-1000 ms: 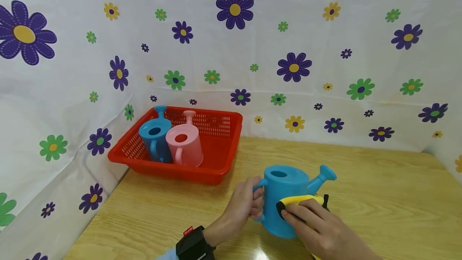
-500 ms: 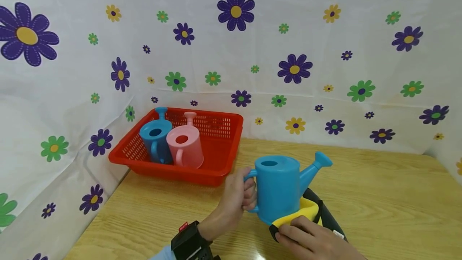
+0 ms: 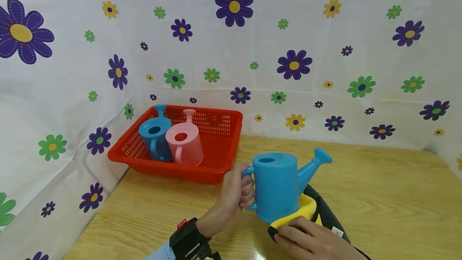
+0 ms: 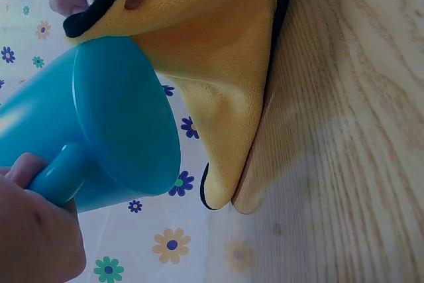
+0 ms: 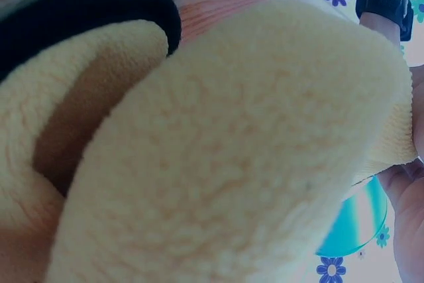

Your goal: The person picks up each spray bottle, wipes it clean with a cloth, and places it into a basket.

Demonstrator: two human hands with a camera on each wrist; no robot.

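Observation:
My left hand (image 3: pixel 234 189) grips the handle of a light blue watering can (image 3: pixel 276 187), its spout pointing right. In the left wrist view the can's flat base faces the camera, raised off the table. My right hand (image 3: pixel 314 238) pinches the edge of a yellow cloth (image 3: pixel 306 208) with a black border, held against the can's lower right side. From that hand the cloth hangs down to the wood in the left wrist view. Its fuzzy yellow pile fills most of the right wrist view and hides much of the can there.
A red plastic basket (image 3: pixel 216 177) stands at the back left of the wooden table (image 3: pixel 379 196). Inside it are a darker blue watering can (image 3: pixel 156 137) and a pink watering can (image 3: pixel 185 145). A white flower-printed sheet (image 3: pixel 202 51) hangs behind and at the sides.
The left hand has lifted the can up and slightly left. The right hand has moved the cloth from the can's front side down to its lower edge; little differs over the last half second.

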